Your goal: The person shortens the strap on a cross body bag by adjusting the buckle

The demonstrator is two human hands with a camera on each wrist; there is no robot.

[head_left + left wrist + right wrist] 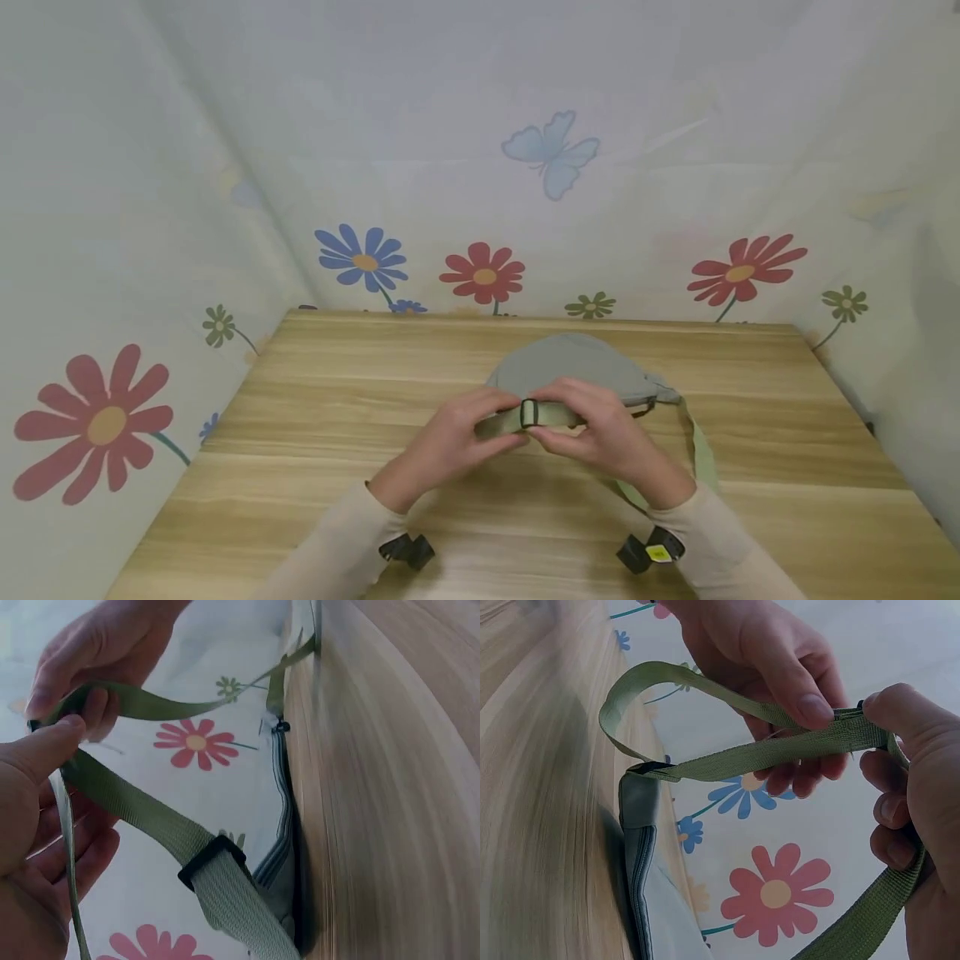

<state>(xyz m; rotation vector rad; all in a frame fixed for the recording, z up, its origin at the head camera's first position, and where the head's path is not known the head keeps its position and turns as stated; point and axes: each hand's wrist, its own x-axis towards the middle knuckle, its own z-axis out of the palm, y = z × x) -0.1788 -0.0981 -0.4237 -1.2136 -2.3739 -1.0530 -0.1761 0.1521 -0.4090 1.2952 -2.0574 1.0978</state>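
A grey waist bag (572, 363) lies on the table behind the hands, its zip edge also showing in the right wrist view. Its green webbing strap (757, 759) is lifted off the table and looped between both hands. My left hand (459, 429) pinches the strap between thumb and fingers, just left of a black strap slider (529, 413). From the other side, my right hand (603, 427) pinches the strap close to that slider. In the left wrist view a second black buckle (212, 862) sits lower on the strap. Fingers partly cover the webbing at the slider.
The wooden table (330, 367) reaches back to a pale flower-print cloth (420, 208). To the right of the bag, a length of strap (702, 450) hangs down onto the table. A black wrist camera (407, 551) sits below the left wrist, another (649, 550) below the right.
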